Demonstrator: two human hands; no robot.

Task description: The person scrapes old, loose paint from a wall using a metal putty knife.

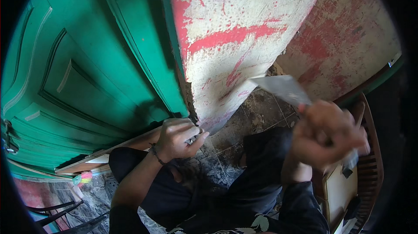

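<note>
My right hand (326, 132), blurred, grips a wide-bladed putty knife (284, 88). Its metal blade points up and left, with the tip against or just in front of the right edge of a wall section (228, 57). Patches of red paint cover that pale, rough wall. Lower down, my left hand (179, 137) is closed around a small metallic tool (217, 126). A grey blade seems to extend from it toward the wall's bottom corner; the fingers hide most of the handle.
A green panelled door (98, 57) stands on the left. The tiled floor (225, 162) carries pale dust and flakes. At the right is a slatted wooden chair (372, 181) with things on it. Another wall (343, 38), blotched red, rises behind. Dark chair-like bars (62, 214) show lower left.
</note>
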